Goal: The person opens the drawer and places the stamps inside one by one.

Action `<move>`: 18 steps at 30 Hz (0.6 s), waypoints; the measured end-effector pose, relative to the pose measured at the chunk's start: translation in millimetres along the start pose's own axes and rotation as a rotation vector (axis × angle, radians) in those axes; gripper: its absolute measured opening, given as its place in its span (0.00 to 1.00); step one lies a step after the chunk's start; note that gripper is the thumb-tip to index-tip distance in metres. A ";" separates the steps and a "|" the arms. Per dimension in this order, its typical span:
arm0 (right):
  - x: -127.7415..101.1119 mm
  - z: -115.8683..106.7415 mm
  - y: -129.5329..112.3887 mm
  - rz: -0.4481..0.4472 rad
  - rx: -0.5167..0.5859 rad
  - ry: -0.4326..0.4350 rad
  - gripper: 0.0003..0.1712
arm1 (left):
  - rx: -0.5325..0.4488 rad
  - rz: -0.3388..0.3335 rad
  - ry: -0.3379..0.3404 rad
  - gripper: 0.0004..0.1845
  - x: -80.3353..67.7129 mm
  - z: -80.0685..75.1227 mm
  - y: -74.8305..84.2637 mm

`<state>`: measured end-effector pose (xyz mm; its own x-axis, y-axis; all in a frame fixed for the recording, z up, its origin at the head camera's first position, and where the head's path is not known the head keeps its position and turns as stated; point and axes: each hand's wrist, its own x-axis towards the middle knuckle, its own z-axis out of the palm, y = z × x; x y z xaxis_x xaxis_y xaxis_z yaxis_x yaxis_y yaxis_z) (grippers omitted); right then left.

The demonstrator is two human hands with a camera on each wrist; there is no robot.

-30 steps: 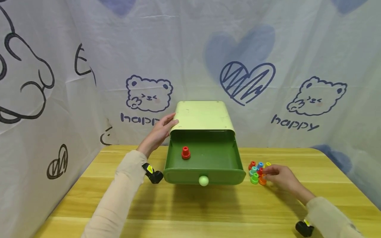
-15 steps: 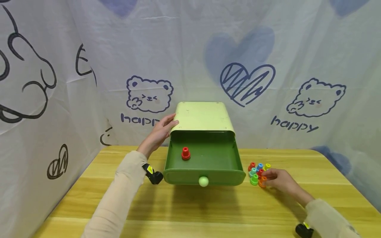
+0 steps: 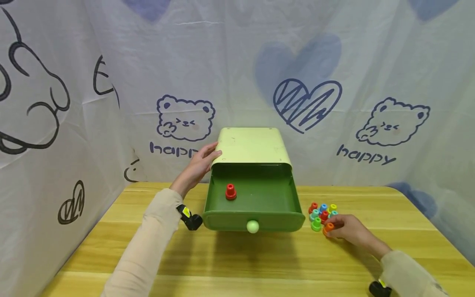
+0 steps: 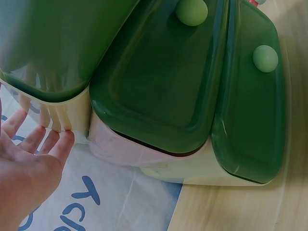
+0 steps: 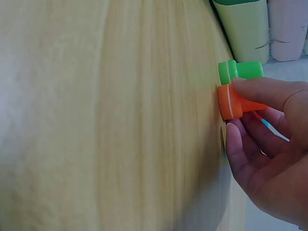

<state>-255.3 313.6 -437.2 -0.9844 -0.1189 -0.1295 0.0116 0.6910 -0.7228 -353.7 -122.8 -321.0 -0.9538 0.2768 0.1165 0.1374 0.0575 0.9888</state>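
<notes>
— Pinching with right hand (image 3: 350, 231): thumb and fingers curled round small orange plastic peg (image 3: 328, 227), low on yellow wooden table (image 3: 237, 255), just beside bright green peg (image 3: 316, 224) at near edge of coloured cluster.

— Handling?

— Probably light, rigid, smooth; best gripped on narrow stem above flange. Likely to slip or roll.

— Left hand (image 3: 196, 167)?

— Flat, fingers straight, against side of pale green drawer box (image 3: 252, 145); dark green drawer (image 3: 256, 216) pulled out, red peg (image 3: 230, 192) inside.
</notes>
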 end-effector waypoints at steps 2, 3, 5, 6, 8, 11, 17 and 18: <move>-1.0 -0.9 -0.4 -0.015 0.002 -0.003 0.15 | 0.001 0.002 0.001 0.33 -0.4 -0.1 0.3; -1.6 -1.5 -0.4 -0.023 0.008 -0.005 0.16 | 0.003 0.001 0.000 0.33 -0.5 0.0 0.3; -3.3 -3.2 -0.5 -0.046 0.020 -0.014 0.17 | 0.005 0.001 -0.001 0.33 -0.7 -0.1 0.6; -4.2 -4.3 -1.0 -0.052 0.027 -0.017 0.18 | 0.007 0.001 -0.002 0.33 -0.7 0.0 0.7; -6.0 -6.7 -2.5 -0.065 0.040 -0.019 0.20 | 0.006 0.002 -0.004 0.33 -0.7 0.0 1.0; -8.5 -11.5 -7.0 -0.075 0.022 -0.002 0.22 | 0.006 0.001 -0.007 0.33 -0.7 0.1 1.4; -9.0 -22.7 -21.3 -0.117 -0.067 0.050 0.22 | 0.004 0.000 -0.009 0.33 -1.2 0.2 1.8; -9.3 -24.5 -24.1 -0.123 -0.061 0.047 0.23 | 0.003 0.000 -0.008 0.33 -1.2 0.2 1.8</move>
<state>-250.7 315.5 -402.0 -0.9849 -0.1729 -0.0098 -0.1188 0.7158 -0.6881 -352.3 -122.8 -319.4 -0.9517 0.2843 0.1162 0.1386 0.0601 0.9885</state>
